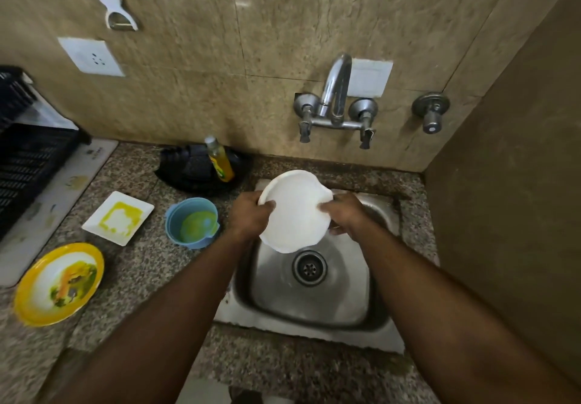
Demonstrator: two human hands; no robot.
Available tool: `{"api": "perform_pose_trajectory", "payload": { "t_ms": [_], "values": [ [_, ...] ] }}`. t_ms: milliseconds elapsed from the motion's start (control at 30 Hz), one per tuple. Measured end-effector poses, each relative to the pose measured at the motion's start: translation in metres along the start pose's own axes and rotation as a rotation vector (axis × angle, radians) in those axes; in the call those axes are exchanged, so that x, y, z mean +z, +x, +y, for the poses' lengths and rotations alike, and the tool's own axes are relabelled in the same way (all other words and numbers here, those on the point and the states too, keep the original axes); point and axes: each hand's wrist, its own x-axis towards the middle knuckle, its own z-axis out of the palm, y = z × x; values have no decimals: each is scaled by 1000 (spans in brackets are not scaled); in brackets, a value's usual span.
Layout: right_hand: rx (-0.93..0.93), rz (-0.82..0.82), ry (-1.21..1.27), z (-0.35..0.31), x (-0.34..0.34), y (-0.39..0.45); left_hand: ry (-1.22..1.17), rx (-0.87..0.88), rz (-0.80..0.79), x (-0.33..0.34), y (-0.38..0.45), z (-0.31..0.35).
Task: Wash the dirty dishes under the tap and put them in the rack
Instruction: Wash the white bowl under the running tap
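Both hands hold a round white plate [294, 211] tilted over the back of the steel sink [314, 306]. My left hand [250, 216] grips its left rim and my right hand [342, 215] grips its right rim. The tap [336, 89] juts from the wall above; no running water shows. On the counter to the left sit a blue cup [191, 222] with yellow-green residue, a white square plate [118, 217] smeared yellow, and a yellow-rimmed plate [58, 284] with food scraps. The black dish rack [28, 164] stands at the far left.
A yellow dish-soap bottle [220, 163] stands in a black holder [198, 167] behind the cup. A white mat [63, 196] lies under the rack. A separate valve [430, 112] sits right of the tap, a brown side wall [509, 183] closes off the right, and a peeler [116, 10] hangs on the wall.
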Motion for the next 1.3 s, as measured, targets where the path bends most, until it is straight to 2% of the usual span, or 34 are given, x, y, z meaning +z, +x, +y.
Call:
{"api": "perform_pose_trajectory", "payload": {
  "t_ms": [100, 200, 367, 467, 567, 633, 800, 1000, 1300],
  "values": [
    [86, -210, 147, 5, -2, -5, 15, 65, -2, -12, -2, -6],
    [22, -237, 134, 0, 0, -5, 48, 130, 4, -19, -3, -9],
    [-146, -53, 94, -19, 10, -14, -79, 85, -25, -27, 0, -12],
    [-232, 64, 105, -22, 12, -14, -116, -69, -82, -30, 7, -13],
    [-381, 182, -41, -22, 7, -16, -338, -243, -137, -31, 9, -15],
    [-446, 227, -97, -22, 3, -20, -448, -297, -161, -29, 6, -12],
    [-539, 326, -144, -19, -5, -28, -587, -343, -128, -20, 4, -1],
    [-617, 437, -150, -17, -14, -31, -613, -364, -154, -17, 7, 13],
    [-646, 470, -119, -17, -20, -31, -644, -357, -122, -11, 14, 17]
  ]
}}
